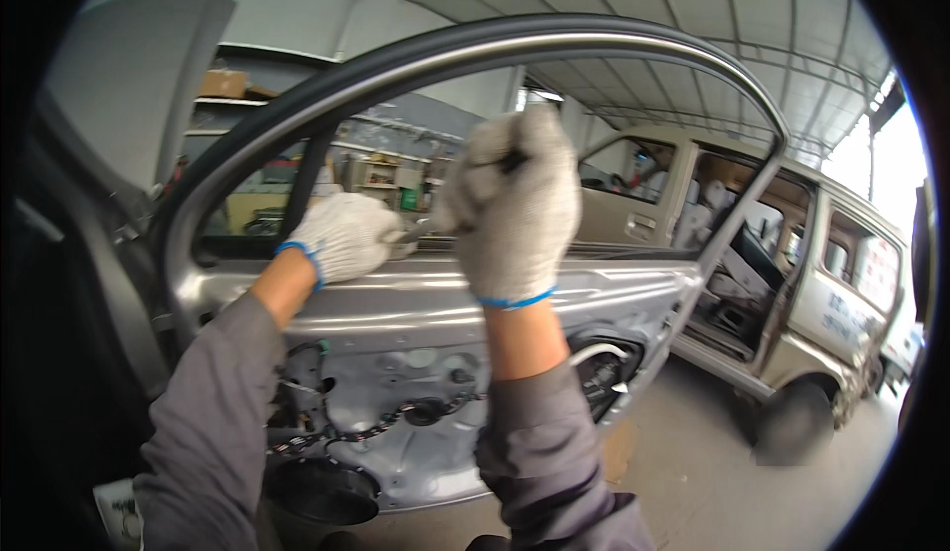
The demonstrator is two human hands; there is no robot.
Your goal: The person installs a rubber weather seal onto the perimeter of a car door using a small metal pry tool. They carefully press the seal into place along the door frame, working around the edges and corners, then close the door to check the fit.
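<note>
One car door (416, 325); before it, one left hand (346, 237), grip unclear, and one right hand (517, 213), grip fisted.

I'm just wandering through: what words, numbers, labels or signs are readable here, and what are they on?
Blue lettering on the pale van: too blurred to read.
Red marks on its side window: too blurred to read.
Cardboard box behind: too small to tell.
Grey car door: no lettering I can make out.
</note>
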